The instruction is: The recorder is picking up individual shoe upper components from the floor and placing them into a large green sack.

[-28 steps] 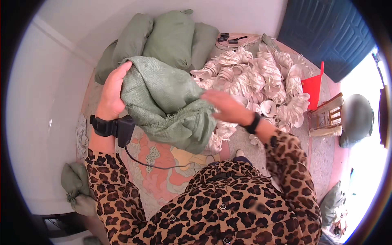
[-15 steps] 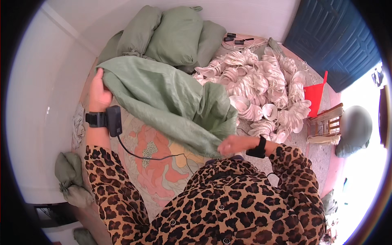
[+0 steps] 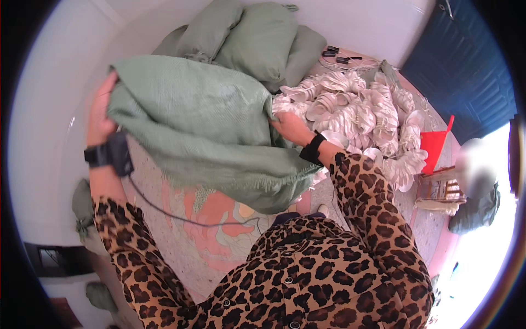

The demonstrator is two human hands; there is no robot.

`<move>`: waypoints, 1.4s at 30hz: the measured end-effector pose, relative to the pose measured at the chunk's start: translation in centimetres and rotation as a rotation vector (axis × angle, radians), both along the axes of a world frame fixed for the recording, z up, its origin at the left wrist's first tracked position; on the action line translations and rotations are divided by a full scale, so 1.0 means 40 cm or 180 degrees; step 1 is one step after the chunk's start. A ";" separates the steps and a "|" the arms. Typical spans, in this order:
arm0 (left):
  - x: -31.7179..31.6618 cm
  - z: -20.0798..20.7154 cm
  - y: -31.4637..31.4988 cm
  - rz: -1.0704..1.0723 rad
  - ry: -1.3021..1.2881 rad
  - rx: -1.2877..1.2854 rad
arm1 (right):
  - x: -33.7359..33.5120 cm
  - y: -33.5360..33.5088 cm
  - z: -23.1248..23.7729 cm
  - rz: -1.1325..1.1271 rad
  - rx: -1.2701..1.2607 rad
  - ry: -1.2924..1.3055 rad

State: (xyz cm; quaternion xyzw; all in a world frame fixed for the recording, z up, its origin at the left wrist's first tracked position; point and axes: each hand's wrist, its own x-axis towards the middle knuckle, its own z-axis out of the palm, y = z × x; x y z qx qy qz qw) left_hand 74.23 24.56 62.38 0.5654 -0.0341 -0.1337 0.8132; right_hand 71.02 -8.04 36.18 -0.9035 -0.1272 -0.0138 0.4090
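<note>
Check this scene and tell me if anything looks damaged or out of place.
The green sack between the left hand and right hand looks frayed: loose threads fringe its lower edge, unlike a neat hem. The white pieces lie heaped on the floor, which looks untidy. Nothing else clearly stands out.

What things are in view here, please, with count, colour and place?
Loose sack: one, green, between the hands
Full sacks: at least four, green, back wall
Piled pieces: many, white, beyond right hand
Small boxes: several, black, behind pile
Scoop-like thing: one, red, right of pile
Wooden frame: one, brown, right
Door: one, blue, upper right
Side sacks: several, green, left and right edges
Wrist device: one, black, left wrist
Shirt: one, leopard-print, lower middle
Left hand: one, bare, sack's left end
Right hand: one, bare, sack's right side
</note>
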 end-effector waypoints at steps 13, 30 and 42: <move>-0.451 -0.567 -0.183 -0.1298 0.2115 0.1555 | 0.008 0.030 0.175 -0.0217 0.4499 0.2548; -0.246 -0.763 0.195 0.1701 0.1350 -0.1196 | -0.177 -0.624 0.184 -0.1272 0.4199 0.1203; -0.142 -0.734 -0.254 0.0621 -0.2443 0.3817 | -0.204 -0.349 0.351 0.0371 0.5279 0.1371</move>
